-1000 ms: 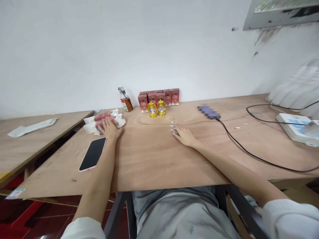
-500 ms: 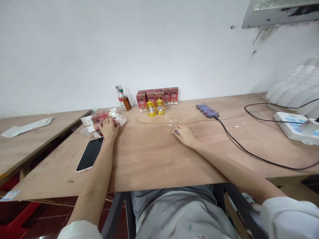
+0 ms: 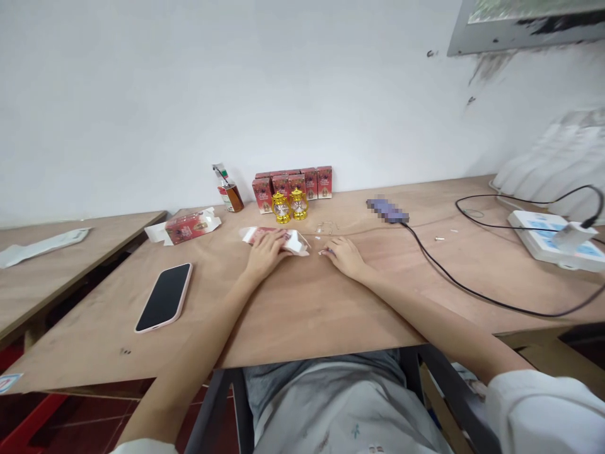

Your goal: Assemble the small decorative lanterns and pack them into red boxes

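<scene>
Watching through the head camera; both hands in view on the wooden table (image 3: 302,315).

Left hand (image 3: 267,255): laid palm-down over an opened red-and-white carton (image 3: 297,243), fingers bent across its top, thumb along the near side. I read it as a grip, narrow rather than spread. White flaps stick out at both ends of the carton.

Right hand (image 3: 346,257): low on the table, fingers curled together, thumb tucked under. A small piece (image 3: 326,252) pokes out at the fingertips; it looks pinched, but I can't make out what it is.

Hard to see: the carton's middle is covered by the left hand, and I can't see inside it. Tiny clear bits (image 3: 326,228) just beyond the right hand are too faint to name. A purplish item (image 3: 390,210) at the end of the black cable is pixelated. Both sleeves are cut off by the frame's lower edge.

Positions: carton lies under the left hand, its right-hand flaps near the right fingertips, a gap between. A second opened carton (image 3: 191,227) lies off to the left, apart from both hands, with the phone (image 3: 164,296) nearer me. Two gold lanterns stand upright beyond the held carton, before the red boxes (image 3: 324,183).
</scene>
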The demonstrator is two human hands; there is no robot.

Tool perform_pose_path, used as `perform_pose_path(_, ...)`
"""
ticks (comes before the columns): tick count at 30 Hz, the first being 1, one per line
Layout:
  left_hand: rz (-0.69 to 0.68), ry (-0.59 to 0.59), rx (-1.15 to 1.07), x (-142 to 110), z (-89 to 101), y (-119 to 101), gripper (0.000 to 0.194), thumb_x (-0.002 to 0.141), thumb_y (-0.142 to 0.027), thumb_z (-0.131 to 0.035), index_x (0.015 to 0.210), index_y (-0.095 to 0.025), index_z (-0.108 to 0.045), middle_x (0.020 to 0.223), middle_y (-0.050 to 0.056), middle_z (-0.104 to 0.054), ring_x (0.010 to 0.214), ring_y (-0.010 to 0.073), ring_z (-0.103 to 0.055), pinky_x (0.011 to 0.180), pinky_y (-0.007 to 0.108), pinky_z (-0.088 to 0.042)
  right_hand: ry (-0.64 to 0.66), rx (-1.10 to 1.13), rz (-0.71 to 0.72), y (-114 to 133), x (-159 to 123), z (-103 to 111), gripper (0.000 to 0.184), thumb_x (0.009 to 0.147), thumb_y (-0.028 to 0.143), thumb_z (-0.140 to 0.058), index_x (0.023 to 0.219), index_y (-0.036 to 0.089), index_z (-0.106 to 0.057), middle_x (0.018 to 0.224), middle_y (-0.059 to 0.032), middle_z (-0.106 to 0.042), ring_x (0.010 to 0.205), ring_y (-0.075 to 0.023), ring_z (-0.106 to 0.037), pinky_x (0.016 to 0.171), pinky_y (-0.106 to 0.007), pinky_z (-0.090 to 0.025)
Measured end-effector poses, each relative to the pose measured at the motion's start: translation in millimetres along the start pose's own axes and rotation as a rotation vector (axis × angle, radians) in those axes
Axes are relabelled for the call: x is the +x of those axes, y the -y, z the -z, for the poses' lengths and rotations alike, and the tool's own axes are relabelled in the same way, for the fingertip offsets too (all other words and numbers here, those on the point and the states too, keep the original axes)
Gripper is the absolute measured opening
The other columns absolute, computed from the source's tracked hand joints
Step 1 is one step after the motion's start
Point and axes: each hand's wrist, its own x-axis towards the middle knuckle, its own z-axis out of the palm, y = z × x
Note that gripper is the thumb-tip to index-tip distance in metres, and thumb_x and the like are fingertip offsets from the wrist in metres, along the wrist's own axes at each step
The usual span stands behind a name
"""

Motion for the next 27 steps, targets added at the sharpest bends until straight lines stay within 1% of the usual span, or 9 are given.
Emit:
perform_pose_path(2, -0.089, 0.042, -0.034, 2, -4.7, -17, 0.037, 0.091, -0.045, -0.045, 0.115, -0.02, -0.055, 0.131, 0.013, -0.057, 0.129, 0.0227, -0.046, 0.109, 0.043, -0.031, -0.037, 0.017, 0.008, 2, -1, 2, 0.019, 0.091, 0.023, -0.047, 0.098, 0.019, -0.065, 0.107, -0.009, -0.066, 0.103, -0.0248, -0.055, 0.092, -0.038, -0.04)
perform_pose_path(4, -0.108, 0.047, -0.053, 2, -5.9, -25, 0.04, 0.091, -0.044, -0.045, 0.122, -0.02, -0.052, 0.133, 0.013, -0.055, 0.132, 0.0231, -0.042, 0.11, 0.044, -0.032, -0.102, 0.039, 0.024, 4, -4, 4, 0.026, 0.089, 0.02, -0.046, 0.109, 0.018, -0.062, 0.111, -0.0107, -0.065, 0.105, -0.0259, -0.053, 0.092, -0.039, -0.04)
perform_pose_path(7, -0.086, 0.003, -0.076, -1, -4.2, -27, 0.043, 0.091, -0.044, -0.046, 0.128, -0.021, -0.048, 0.134, 0.015, -0.053, 0.133, 0.0245, -0.04, 0.109, 0.046, -0.034, -0.186, 0.101, 0.077, 9, -9, 9, 0.037, 0.085, 0.018, -0.046, 0.12, 0.015, -0.055, 0.111, -0.0123, -0.063, 0.107, -0.0272, -0.053, 0.093, -0.041, -0.04)
perform_pose_path(11, -0.084, -0.046, -0.096, -4, -1.7, -27, 0.044, 0.091, -0.046, -0.043, 0.127, -0.02, -0.049, 0.133, 0.015, -0.054, 0.132, 0.0246, -0.042, 0.109, 0.045, -0.035, -0.257, 0.309, 0.183, 17, -15, 9, 0.038, 0.087, 0.028, -0.047, 0.125, 0.02, -0.05, 0.114, -0.0099, -0.063, 0.109, -0.0244, -0.055, 0.097, -0.04, -0.041)
perform_pose_path(15, -0.096, -0.033, -0.094, -5, 0.8, -31, 0.047, 0.091, -0.05, -0.041, 0.127, -0.021, -0.05, 0.133, 0.013, -0.054, 0.132, 0.0241, -0.042, 0.109, 0.045, -0.035, -0.283, 0.502, 0.172, 22, -18, 3, 0.043, 0.09, 0.035, -0.047, 0.131, 0.022, -0.042, 0.109, -0.0081, -0.065, 0.103, -0.0195, -0.061, 0.093, -0.035, -0.047)
perform_pose_path(19, -0.109, -0.019, -0.081, -6, 4.8, -34, 0.052, 0.09, -0.054, -0.039, 0.128, -0.021, -0.05, 0.133, 0.013, -0.055, 0.131, 0.0244, -0.044, 0.108, 0.045, -0.035, -0.273, 0.552, 0.139, 25, -19, 3, 0.042, 0.09, 0.033, -0.048, 0.131, 0.023, -0.042, 0.108, -0.0076, -0.065, 0.099, -0.0182, -0.063, 0.09, -0.033, -0.05)
perform_pose_path(22, -0.165, 0.034, -0.068, -6, 7.2, -37, 0.055, 0.089, -0.057, -0.039, 0.13, -0.022, -0.049, 0.131, 0.012, -0.057, 0.129, 0.0243, -0.046, 0.108, 0.044, -0.034, -0.277, 0.515, 0.207, 27, -21, 8, 0.042, 0.089, 0.028, -0.048, 0.13, 0.025, -0.045, 0.125, -0.0083, -0.057, 0.116, -0.0187, -0.055, 0.098, -0.035, -0.046)
perform_pose_path(24, -0.223, 0.048, -0.054, -5, 7.5, -40, 0.055, 0.089, -0.058, -0.038, 0.128, -0.021, -0.051, 0.129, 0.012, -0.058, 0.127, 0.0235, -0.048, 0.107, 0.041, -0.034, -0.27, 0.493, 0.281, 28, -22, 11, 0.038, 0.088, 0.023, -0.048, 0.126, 0.025, -0.05, 0.129, -0.0081, -0.054, 0.122, -0.0182, -0.05, 0.103, -0.035, -0.042)
perform_pose_path(27, -0.272, -0.012, -0.035, -6, 6.2, -43, 0.051, 0.09, -0.055, -0.039, 0.126, -0.021, -0.052, 0.127, 0.01, -0.06, 0.124, 0.0223, -0.052, 0.108, 0.039, -0.032, -0.254, 0.516, 0.284, 28, -22, 12, 0.029, 0.087, 0.019, -0.048, 0.114, 0.022, -0.059, 0.121, -0.0086, -0.059, 0.118, -0.0179, -0.054, 0.102, -0.034, -0.042)
